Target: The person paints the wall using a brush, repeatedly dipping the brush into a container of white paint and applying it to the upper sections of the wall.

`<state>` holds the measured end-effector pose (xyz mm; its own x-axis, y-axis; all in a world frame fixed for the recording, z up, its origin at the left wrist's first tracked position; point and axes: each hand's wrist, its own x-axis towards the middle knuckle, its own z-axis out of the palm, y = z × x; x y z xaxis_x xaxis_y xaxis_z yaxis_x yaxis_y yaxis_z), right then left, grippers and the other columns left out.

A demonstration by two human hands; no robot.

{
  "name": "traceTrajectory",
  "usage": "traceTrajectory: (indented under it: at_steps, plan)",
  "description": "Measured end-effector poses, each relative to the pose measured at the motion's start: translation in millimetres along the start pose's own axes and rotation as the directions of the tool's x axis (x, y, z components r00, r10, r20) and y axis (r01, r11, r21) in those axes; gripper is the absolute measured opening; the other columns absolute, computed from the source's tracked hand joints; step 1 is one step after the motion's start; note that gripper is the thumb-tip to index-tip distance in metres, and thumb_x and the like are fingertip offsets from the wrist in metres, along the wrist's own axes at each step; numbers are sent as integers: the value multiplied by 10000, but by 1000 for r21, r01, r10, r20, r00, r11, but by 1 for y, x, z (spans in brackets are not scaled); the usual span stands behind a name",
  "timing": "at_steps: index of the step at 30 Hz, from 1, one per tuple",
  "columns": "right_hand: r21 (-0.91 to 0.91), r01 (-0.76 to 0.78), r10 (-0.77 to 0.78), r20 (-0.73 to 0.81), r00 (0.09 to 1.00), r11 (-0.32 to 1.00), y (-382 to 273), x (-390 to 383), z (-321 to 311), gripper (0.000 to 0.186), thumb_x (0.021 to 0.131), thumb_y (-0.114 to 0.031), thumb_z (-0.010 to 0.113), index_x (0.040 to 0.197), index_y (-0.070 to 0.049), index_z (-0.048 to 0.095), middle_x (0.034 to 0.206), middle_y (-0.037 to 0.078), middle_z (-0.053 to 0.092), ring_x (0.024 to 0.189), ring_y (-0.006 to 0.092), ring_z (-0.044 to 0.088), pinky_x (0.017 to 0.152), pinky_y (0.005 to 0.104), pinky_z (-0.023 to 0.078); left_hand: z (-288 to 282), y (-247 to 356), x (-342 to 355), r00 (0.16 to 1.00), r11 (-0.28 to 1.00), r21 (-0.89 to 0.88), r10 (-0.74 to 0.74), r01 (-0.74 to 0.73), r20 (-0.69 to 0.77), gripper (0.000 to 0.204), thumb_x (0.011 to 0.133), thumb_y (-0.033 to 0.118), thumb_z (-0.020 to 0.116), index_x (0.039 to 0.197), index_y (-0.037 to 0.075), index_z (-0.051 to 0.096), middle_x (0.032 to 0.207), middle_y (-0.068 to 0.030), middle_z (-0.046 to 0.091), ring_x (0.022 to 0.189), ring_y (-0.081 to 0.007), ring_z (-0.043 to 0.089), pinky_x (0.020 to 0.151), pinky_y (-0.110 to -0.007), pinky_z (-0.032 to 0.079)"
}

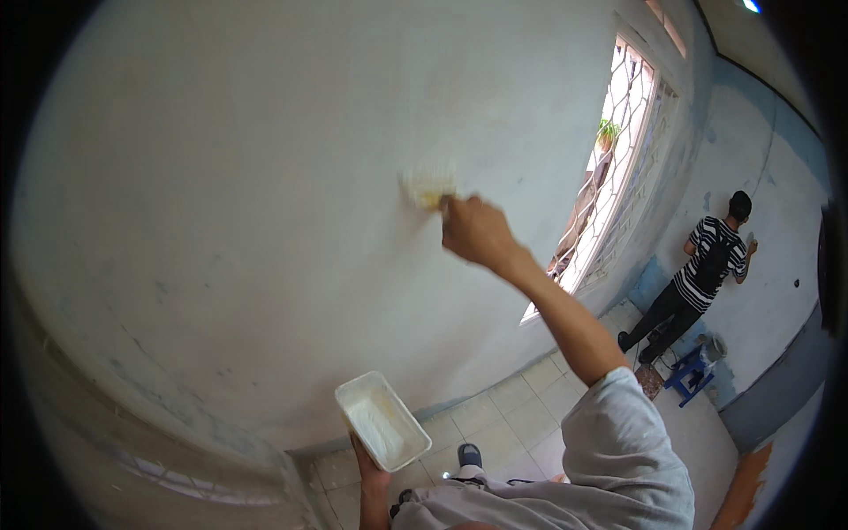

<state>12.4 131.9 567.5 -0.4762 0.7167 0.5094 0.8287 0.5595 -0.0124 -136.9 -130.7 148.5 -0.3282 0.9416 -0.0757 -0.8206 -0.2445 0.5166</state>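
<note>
My right hand (pixel 478 231) is closed round the handle of a paintbrush (pixel 430 196), raised in front of me with the arm stretched out. The pale bristles lie against the whitish wall (pixel 291 212) and look smeared by motion. Low in front of me, my left hand (pixel 371 468) grips a white rectangular tub (pixel 413 446) by its near side. White paint (pixel 380 422) coats the bottom of the tub. The fingers under the tub are mostly hidden. Grey marks and faint streaks show on the wall's lower left.
A barred window (pixel 609 159) opens in the wall to the right. Farther right, a person in a striped shirt (pixel 717 256) works at a patchy blue-and-white wall (pixel 777 159). A blue stool (pixel 689 375) stands behind them on the tiled floor (pixel 521 402).
</note>
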Motion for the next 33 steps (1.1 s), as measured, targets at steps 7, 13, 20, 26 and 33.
traceTrajectory:
  at_steps: [7,13,20,26,33]
  plan:
    - [132,32,-83,401,912,991,63,10,45,282,816,-269,721,1084,-186,745,1102,181,659,1172,373,574,995,464,487,8,-4,35,990,983,-114,-142,142,3,614,1026,573,426,1513,216,316,1461,-48,452,1337,-268,478,1091,-484,449]
    - [122,77,-71,-55,996,990,49,138,-165,243,897,-186,604,1053,-101,770,849,55,752,653,135,689,482,307,521,12,-7,60,991,987,-100,-121,127,57,625,1015,577,450,1505,207,336,1445,-44,478,1316,-257,499,1088,-473,451]
    - [-165,133,-210,-668,714,977,52,156,-227,289,806,-148,685,1057,-34,769,807,213,732,737,315,725,715,426,585,7,-17,64,977,970,-126,-202,210,71,611,1013,565,468,1480,182,375,1377,-47,541,1278,-241,538,1058,-438,486]
    - [-52,76,-91,-411,907,996,2,75,-30,380,752,-59,559,1127,-2,564,774,250,656,724,420,675,664,516,551,-29,-2,45,986,978,-132,-166,164,0,596,1025,548,458,1485,182,360,1388,-43,523,1270,-236,541,1047,-436,493]
    - [-53,70,-51,296,954,996,29,-24,78,339,792,-124,625,1115,-38,681,800,221,665,745,401,664,707,498,546,-24,2,55,990,988,-68,-140,141,22,597,1027,552,449,1489,187,346,1397,-46,507,1285,-233,526,1068,-431,476]
